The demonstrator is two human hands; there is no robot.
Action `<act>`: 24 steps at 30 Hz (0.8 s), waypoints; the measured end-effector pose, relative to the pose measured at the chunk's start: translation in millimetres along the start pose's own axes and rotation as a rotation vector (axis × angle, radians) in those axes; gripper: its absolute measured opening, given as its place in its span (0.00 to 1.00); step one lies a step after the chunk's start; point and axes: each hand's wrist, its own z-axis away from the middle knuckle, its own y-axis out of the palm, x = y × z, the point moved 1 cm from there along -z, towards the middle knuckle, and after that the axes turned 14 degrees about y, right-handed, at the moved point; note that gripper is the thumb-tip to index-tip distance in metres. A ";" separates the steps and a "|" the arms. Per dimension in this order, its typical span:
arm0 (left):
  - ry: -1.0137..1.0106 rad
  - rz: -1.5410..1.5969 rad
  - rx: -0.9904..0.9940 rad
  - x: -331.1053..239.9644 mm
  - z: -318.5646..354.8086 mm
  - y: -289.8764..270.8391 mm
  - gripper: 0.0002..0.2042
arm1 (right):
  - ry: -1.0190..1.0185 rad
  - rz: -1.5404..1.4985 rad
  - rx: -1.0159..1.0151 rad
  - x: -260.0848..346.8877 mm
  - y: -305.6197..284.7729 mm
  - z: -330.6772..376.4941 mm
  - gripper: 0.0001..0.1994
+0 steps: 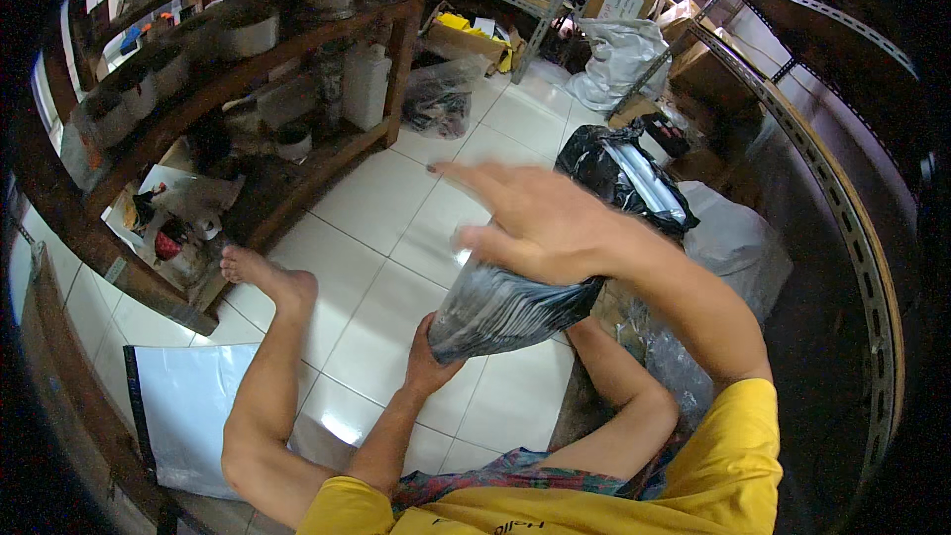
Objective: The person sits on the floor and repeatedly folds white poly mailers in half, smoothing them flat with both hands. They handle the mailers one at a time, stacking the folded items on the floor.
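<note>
- Head view: the left grip (433, 357) is closed on the left end of a fanned stack of grey-black plastic sheets (515, 312), held up between the person's legs above the white tiled floor (371, 307).
- The right grip (550, 223), blurred, is open over the far side of the stack, fingers extended and thumb apart; whether it touches cannot be told.
- Far right of the stack, an opened black bag (584, 154) holds silvery rolls or sheets.
- Near left, a pale flat bag (198, 416) lies beside the person's leg.
- Far left stands a wooden shelf (327, 163).
</note>
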 end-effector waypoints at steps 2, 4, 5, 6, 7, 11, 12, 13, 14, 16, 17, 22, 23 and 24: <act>0.035 0.009 -0.003 4.7 2.6 -0.5 0.48 | 0.029 -0.026 -0.049 0.6 -16.9 4.0 0.38; -0.037 0.031 0.021 5.1 3.3 3.3 0.48 | 0.115 -0.070 -0.154 1.8 -35.1 13.6 0.37; -0.073 0.042 0.033 5.5 3.9 4.7 0.48 | 0.117 0.004 -0.108 -0.7 -25.0 17.1 0.37; -0.030 0.018 0.035 6.3 3.2 4.8 0.48 | 0.115 0.081 -0.061 -2.4 -16.9 21.7 0.37; 0.013 -0.007 0.037 8.3 3.8 6.4 0.48 | 0.144 0.072 0.078 0.2 -9.5 23.2 0.37; 0.031 -0.061 0.008 20.1 9.2 1.8 0.48 | 0.067 -0.283 -0.189 -13.7 -47.2 20.9 0.47; -0.015 -0.012 0.031 17.0 7.7 1.0 0.48 | 0.064 -0.272 -0.207 -14.2 -48.2 21.2 0.46; -0.060 0.036 0.053 14.0 5.7 -0.9 0.48 | 0.059 -0.261 -0.224 -14.6 -48.8 21.1 0.45; -0.105 0.085 0.075 11.4 4.6 -2.0 0.48 | 0.055 -0.249 -0.242 -14.8 -49.0 20.9 0.44; -0.133 0.126 0.115 5.9 0.4 6.1 0.48 | 0.070 -0.205 -0.294 -13.1 -58.1 29.8 0.43; -0.146 0.149 0.138 3.0 -1.9 11.4 0.48 | 0.081 -0.179 -0.320 -11.9 -62.7 34.6 0.42; -0.070 0.041 0.044 2.2 1.4 -1.1 0.47 | 0.200 -0.047 -0.046 -0.4 -18.7 15.5 0.32; -0.070 0.052 0.033 -1.7 -0.5 -0.3 0.47 | 0.170 -0.024 -0.176 2.3 -37.9 13.3 0.33; -0.063 0.053 0.019 -2.2 -0.5 0.4 0.47 | 0.113 0.006 -0.152 7.8 -35.5 16.4 0.35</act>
